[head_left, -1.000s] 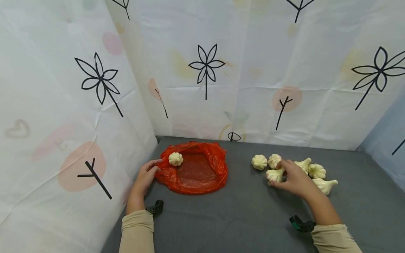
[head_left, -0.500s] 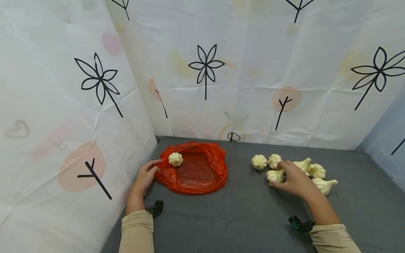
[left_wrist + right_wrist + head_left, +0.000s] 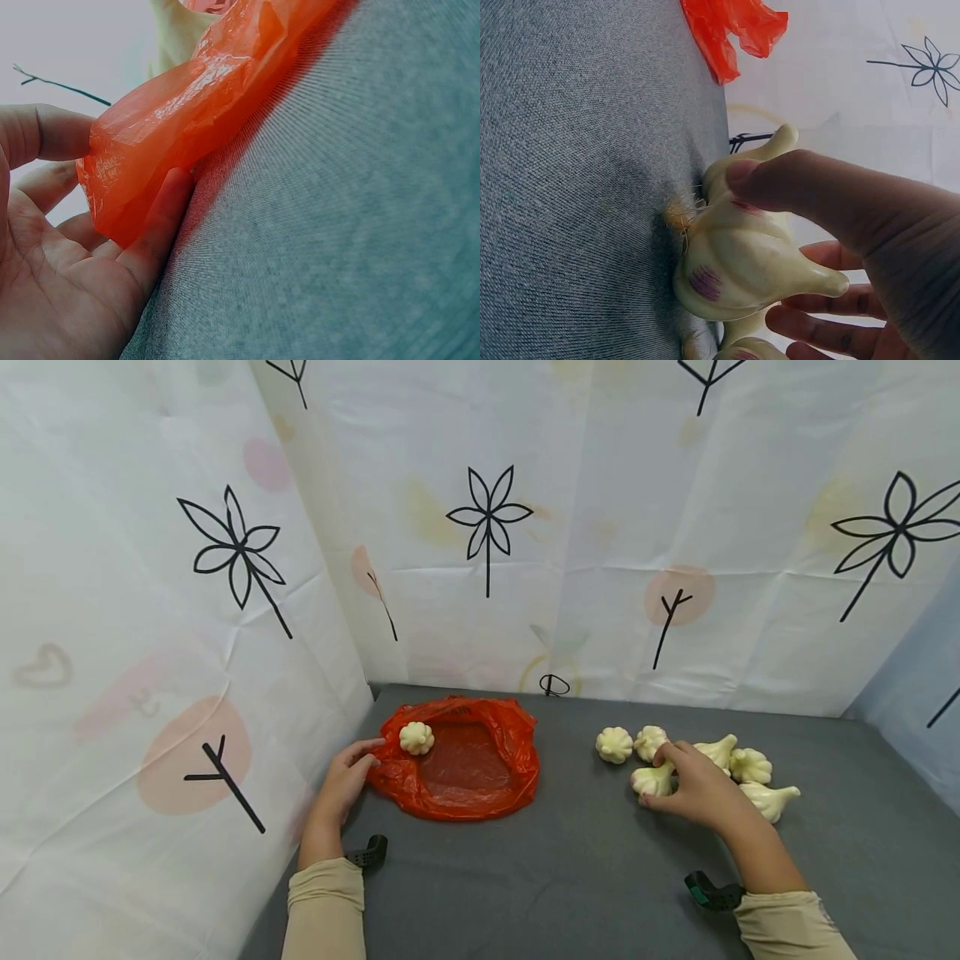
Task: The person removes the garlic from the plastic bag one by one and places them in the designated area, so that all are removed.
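Observation:
An orange-red plastic bag (image 3: 517, 747) lies spread with its mouth open at the left, and one garlic bulb (image 3: 416, 738) sits by its left rim. My left hand (image 3: 348, 783) holds the bag's left edge, thumb and fingers on either side of the film (image 3: 150, 150). At the right, my right hand (image 3: 705, 789) has thumb and fingers about a pale garlic bulb (image 3: 651, 780). Purple streaks and a root tuft show on this bulb (image 3: 739, 259) in the right wrist view; its base is close to the cloth.
Several more garlic bulbs (image 3: 751, 766) lie around and behind my right hand, including one (image 3: 615, 745) at the group's left end. Grey cloth (image 3: 570, 852) covers the table. Patterned white fabric (image 3: 600, 527) stands behind and along the left.
The bulb under my right hand has tipped very slightly. My left hand and the bag stay as they were.

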Motion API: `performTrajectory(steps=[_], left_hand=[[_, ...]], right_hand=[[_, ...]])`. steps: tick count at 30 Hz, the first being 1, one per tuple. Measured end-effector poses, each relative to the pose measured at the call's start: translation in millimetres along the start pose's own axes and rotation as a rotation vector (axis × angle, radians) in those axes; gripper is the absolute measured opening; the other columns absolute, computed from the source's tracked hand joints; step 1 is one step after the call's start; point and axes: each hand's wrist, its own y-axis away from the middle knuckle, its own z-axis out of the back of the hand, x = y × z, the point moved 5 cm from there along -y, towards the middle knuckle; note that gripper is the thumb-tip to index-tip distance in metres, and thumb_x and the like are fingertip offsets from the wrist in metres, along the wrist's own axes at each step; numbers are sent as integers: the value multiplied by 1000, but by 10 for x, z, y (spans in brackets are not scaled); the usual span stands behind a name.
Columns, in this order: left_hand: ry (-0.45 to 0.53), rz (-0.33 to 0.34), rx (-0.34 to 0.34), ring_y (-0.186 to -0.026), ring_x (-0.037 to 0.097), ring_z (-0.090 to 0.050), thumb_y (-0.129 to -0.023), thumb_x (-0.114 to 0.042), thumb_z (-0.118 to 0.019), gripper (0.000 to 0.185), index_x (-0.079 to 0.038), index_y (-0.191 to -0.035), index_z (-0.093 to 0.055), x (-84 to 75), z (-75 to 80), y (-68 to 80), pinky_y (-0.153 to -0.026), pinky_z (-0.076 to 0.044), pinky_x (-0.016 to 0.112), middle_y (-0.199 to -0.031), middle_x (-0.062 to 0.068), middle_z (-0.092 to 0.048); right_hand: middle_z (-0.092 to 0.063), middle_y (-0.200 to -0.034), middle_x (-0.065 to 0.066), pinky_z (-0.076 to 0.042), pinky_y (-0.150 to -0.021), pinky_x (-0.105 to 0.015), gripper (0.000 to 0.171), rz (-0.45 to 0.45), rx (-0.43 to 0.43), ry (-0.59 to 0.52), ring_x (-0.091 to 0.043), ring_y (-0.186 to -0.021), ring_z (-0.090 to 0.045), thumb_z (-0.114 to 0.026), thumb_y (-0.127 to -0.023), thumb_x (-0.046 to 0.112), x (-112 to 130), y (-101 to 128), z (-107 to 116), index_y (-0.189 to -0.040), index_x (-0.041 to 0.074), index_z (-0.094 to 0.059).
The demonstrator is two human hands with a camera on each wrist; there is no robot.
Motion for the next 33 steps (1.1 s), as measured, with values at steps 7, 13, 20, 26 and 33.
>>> performTrajectory(steps=[7,13,20,26,33], left_hand=[[-10,-29,-7,-107,15,-51,-97,-11,-49,39,-11,-134,-60,58,3,-31,-89,-42,20,-135,13,-58],[-1,1,15,-103,16,-53,-97,-7,-48,41,-5,-136,-57,-206,-15,135,-91,-44,26,-136,18,-56],[13,7,23,-117,28,-50,-96,-6,-49,42,-3,-137,-56,-232,-23,155,-93,-42,29,-138,19,-54],[14,4,32,-123,30,-46,-95,-6,-49,43,-2,-138,-54,-239,-27,163,-96,-40,32,-142,19,-52],[22,-2,38,-112,23,-48,-96,-5,-48,42,-2,-137,-55,-210,-20,134,-94,-42,31,-138,20,-54]], right_hand=[[-57,-103,-11,-42,-65,-34,43,4,-16,15,-16,-78,-49,-81,-77,39,-6,-1,6,-101,9,-61],[-58,-106,-14,-43,-66,-36,40,8,-32,24,-17,-78,-50,-80,-79,39,-6,-5,15,-99,9,-63],[-58,-111,-17,-48,-72,-45,34,33,-49,44,-24,-85,-57,-76,-83,37,-15,-9,8,-99,9,-66],[-58,-118,-24,-49,-81,-54,30,39,-51,43,-39,-100,-60,-71,-89,28,3,-10,15,-107,4,-68],[-58,-116,-23,-48,-82,-54,27,55,-47,47,-39,-102,-59,-67,-92,22,21,-23,0,-111,2,-68]])
